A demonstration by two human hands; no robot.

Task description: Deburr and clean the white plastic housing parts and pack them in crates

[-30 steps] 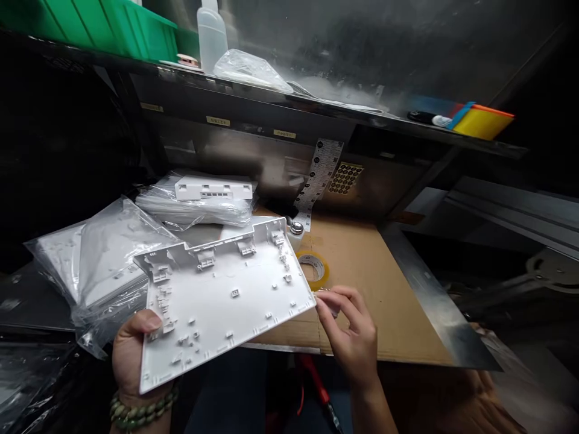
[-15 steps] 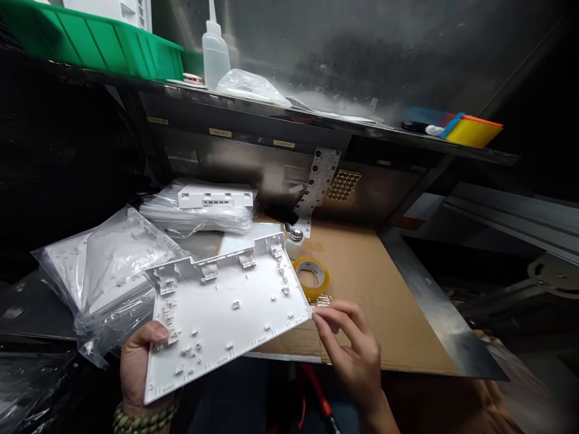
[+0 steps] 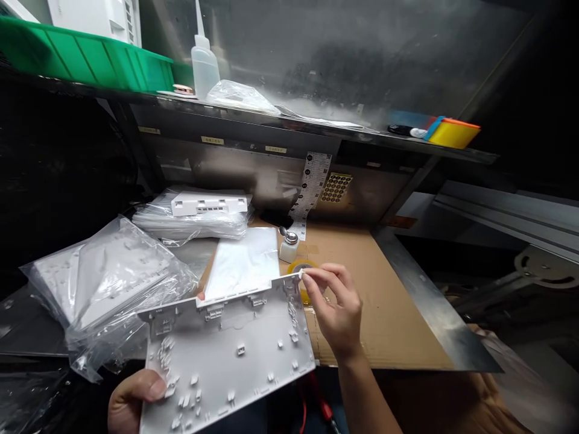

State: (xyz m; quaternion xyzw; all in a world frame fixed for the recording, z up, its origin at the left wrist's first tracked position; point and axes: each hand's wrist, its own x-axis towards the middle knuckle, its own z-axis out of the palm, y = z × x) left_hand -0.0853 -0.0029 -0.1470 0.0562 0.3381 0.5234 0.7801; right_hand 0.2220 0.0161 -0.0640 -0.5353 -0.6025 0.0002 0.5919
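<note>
At far left I see clear bags of white plastic parts heaped on the dark worktop, with a green bin on the shelf above them. My left hand is low in the view, thumb pressed on the near left corner of the white plastic panel, gripping it; the fingers under the panel are hidden. The panel is tilted, its ribbed inner face up, held over the front edge of the worktop. Behind it lies a flat silvery bag, and further back a white housing rests on more bagged parts. On the shelf stands a squeeze bottle. My right hand is closed in a pinch, fingertips at the panel's far right corner; whether they hold something small I cannot tell. Just behind that corner a roll of yellow tape lies on the cardboard sheet, beside a small capped bottle.
</note>
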